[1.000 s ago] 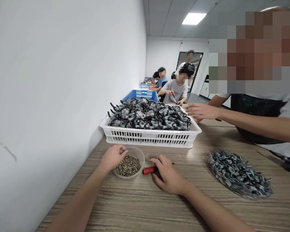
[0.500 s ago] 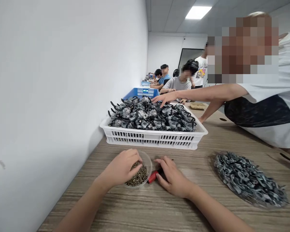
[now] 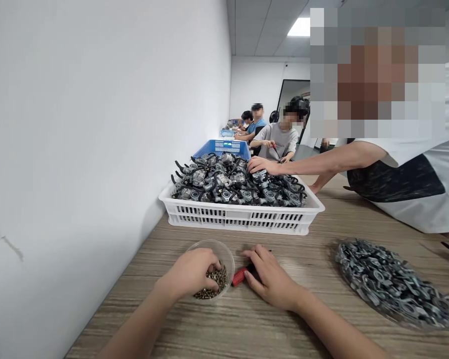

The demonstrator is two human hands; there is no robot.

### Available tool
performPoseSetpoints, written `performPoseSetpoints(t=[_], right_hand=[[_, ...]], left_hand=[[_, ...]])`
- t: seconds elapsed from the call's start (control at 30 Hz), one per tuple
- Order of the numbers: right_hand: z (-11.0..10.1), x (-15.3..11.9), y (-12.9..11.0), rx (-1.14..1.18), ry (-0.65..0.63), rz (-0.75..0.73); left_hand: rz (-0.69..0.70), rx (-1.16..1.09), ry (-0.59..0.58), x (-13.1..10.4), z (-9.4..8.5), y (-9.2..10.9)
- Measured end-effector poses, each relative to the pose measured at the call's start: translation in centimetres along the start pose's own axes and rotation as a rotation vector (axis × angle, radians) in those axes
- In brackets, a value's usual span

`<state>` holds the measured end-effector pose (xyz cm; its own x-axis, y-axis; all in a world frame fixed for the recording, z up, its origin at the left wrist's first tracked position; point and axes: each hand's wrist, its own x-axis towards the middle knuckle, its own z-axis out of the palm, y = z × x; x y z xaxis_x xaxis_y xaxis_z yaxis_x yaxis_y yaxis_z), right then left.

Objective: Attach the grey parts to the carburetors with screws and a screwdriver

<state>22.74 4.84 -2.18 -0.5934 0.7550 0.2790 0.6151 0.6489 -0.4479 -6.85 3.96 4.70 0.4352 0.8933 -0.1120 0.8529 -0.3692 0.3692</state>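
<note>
My left hand (image 3: 192,271) reaches into a clear round plastic bowl (image 3: 230,254) of small brass-coloured screws (image 3: 219,281). Its fingers are bent down among the screws, with thumb and forefinger apart; no screw shows between them. To the right, my right hand (image 3: 271,279) rests on the table over a screwdriver with a red handle (image 3: 240,276). Its fingers are spread and not wrapped round the tool. The handle sticks out left of the thumb, while the hand hides most of the shaft.
Beyond my hands a white crate (image 3: 239,222) is heaped with metal parts with black hoses (image 3: 224,182); a blue crate (image 3: 228,145) stands behind. A co-worker's hand (image 3: 264,165) reaches into the heap. A tray of grey metal pieces (image 3: 392,281) lies right. The wall (image 3: 78,149) borders the left.
My left hand has dipped deeper into the screws, its fingers more bent. My right hand has hardly moved. The co-worker's hand has come down onto the parts in the white crate.
</note>
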Motion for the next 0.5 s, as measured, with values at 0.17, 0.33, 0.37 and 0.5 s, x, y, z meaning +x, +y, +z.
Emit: performPoseSetpoints(t=[0.17, 0.33, 0.37, 0.5], right_hand=[[-0.4, 0.1, -0.4, -0.011, -0.008, -0.005], [-0.7, 0.2, -0.7, -0.009, -0.013, -0.001], [-0.7, 0.2, -0.7, -0.009, -0.01, -0.005], [-0.7, 0.2, -0.6, -0.014, -0.003, -0.023]], left_hand=[[-0.078, 0.068, 0.098, 0.9, -0.4, -2.1], [-0.057, 0.089, 0.093, 0.8, -1.2, -3.7], [-0.054, 0.087, 0.089, 0.8, -1.3, -3.7], [-0.074, 0.07, 0.087, 0.8, -1.3, -3.8]])
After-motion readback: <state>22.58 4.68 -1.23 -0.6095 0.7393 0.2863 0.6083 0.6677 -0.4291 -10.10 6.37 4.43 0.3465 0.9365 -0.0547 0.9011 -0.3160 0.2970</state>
